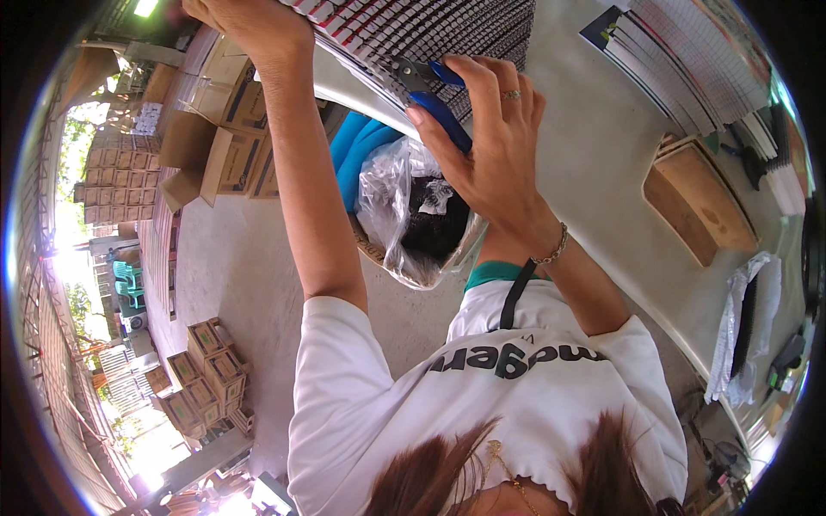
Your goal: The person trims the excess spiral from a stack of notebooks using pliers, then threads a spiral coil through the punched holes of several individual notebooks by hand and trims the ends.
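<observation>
My right hand [499,146] is closed round a pair of blue-handled cutting pliers [440,116], its thumb on one handle and its fingers on the other. The plier jaws lie against the near edge of a gridded panel [404,34], which carries dense rows of small white and black pieces and some red strips. At the upper left, my left hand [258,30] is near the panel's left corner. The top edge of the view cuts off its fingers, so their grip is hidden. Below the pliers stands a clear plastic bag [387,189] holding black scraps.
The pale worktable [594,146] runs along the right, bearing a stack of printed sheets [688,60], an angled wooden piece [701,198] and a white plastic wrapper [744,327]. Blue rolls [357,150] stand beside the bag. Cardboard boxes [232,163] and stacked crates [202,378] are at left.
</observation>
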The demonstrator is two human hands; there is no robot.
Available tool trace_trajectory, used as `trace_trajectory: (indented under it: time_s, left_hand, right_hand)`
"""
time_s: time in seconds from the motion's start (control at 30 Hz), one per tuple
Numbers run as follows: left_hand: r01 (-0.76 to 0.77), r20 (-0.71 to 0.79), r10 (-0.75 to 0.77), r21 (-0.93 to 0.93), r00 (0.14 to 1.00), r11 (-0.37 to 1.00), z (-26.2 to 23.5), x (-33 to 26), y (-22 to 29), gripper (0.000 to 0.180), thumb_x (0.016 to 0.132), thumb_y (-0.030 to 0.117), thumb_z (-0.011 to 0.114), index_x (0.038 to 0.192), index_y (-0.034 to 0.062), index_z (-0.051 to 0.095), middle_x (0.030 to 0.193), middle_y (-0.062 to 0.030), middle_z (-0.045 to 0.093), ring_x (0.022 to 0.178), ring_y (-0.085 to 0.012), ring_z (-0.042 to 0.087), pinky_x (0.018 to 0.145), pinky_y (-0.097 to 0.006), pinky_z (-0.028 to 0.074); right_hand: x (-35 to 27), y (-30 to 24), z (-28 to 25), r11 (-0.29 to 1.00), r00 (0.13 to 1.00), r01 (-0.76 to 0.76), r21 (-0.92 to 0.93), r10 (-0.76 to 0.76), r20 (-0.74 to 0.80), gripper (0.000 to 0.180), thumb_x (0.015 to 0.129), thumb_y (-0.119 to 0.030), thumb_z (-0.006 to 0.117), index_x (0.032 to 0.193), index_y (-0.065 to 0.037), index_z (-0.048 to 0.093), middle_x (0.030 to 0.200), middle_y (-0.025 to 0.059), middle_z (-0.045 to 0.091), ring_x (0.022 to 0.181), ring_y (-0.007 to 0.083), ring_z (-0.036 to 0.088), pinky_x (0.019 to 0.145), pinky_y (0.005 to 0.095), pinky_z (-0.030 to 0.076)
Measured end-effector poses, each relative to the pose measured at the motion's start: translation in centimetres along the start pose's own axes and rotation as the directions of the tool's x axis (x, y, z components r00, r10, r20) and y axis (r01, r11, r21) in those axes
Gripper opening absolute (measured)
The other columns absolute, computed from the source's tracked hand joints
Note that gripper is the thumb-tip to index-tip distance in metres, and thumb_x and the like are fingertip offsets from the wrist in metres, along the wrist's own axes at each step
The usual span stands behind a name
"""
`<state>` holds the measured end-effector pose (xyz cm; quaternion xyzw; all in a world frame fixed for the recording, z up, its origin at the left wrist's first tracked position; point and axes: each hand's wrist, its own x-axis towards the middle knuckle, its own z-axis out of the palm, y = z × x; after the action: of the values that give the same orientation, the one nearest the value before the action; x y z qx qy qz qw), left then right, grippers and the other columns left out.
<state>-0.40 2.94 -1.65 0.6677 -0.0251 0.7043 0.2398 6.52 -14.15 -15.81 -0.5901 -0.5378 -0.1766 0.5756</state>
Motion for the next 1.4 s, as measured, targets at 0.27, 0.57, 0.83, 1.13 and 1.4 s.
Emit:
trace_trajectory:
  time_s: [0.27,0.57,0.83,1.13,1.4]
  left_hand:
    - [0.053,-0.120,-0.069,-0.130,0.990,0.990,0.3,-1.1,0.7,0.047,0.105,0.037,0.036,0.124,-0.0023,0.053,0.103,-0.0100,0.064,0.090,-0.0145,0.061,0.082,-0.024,0.050]
    - [-0.191,0.109,0.157,0.547,0.982,0.815,-2.7,-1.0,-1.2,0.054,0.100,0.018,0.048,0.148,0.0013,0.029,0.120,-0.0124,0.058,0.104,-0.0192,0.058,0.095,-0.030,0.047]
    - [-0.239,0.098,0.235,0.663,0.967,0.709,-3.1,-1.0,-2.3,0.054,0.100,0.018,0.049,0.148,0.0032,0.029,0.127,-0.0137,0.052,0.112,-0.0214,0.054,0.100,-0.033,0.043]
    - [0.046,0.005,-0.048,0.239,0.999,0.970,0.4,-0.7,0.1,0.047,0.104,0.035,0.041,0.134,-0.0004,0.046,0.106,-0.0090,0.062,0.089,-0.0133,0.060,0.079,-0.023,0.051]
    - [0.238,-0.040,-0.237,0.019,0.971,0.971,0.3,-0.3,0.6,0.054,0.103,0.046,0.036,0.117,-0.0018,0.057,0.089,-0.0054,0.063,0.074,-0.0098,0.060,0.067,-0.019,0.051]
  right_hand:
    - [-0.2,0.0,-0.2,1.000,1.000,0.014,-0.024,-0.014,-0.004,0.051,0.082,-0.040,0.071,0.118,-0.006,0.057,0.110,0.0137,0.054,0.097,0.0296,0.047,0.087,0.0451,0.031]
    - [2.4,-1.3,-2.8,0.101,0.482,-0.876,0.472,0.250,0.840,0.039,0.088,-0.040,0.066,0.093,-0.004,0.054,0.071,0.0074,0.057,0.056,0.0219,0.054,0.050,0.0319,0.042]
    - [-0.1,0.3,-1.2,0.999,0.999,0.005,0.034,-0.006,0.033,0.044,0.084,-0.037,0.069,0.112,-0.005,0.057,0.101,0.0129,0.057,0.090,0.0283,0.050,0.082,0.0429,0.035]
    - [0.6,-1.3,-1.8,0.442,0.690,-0.723,0.531,0.426,0.585,0.041,0.089,-0.039,0.066,0.105,-0.002,0.058,0.076,0.0070,0.054,0.071,0.0145,0.054,0.063,0.0315,0.042]
    - [-0.9,0.5,-0.5,0.966,0.992,-0.114,0.232,0.096,0.085,0.041,0.088,-0.036,0.067,0.107,-0.001,0.057,0.089,0.0124,0.057,0.080,0.0236,0.053,0.073,0.0392,0.041]
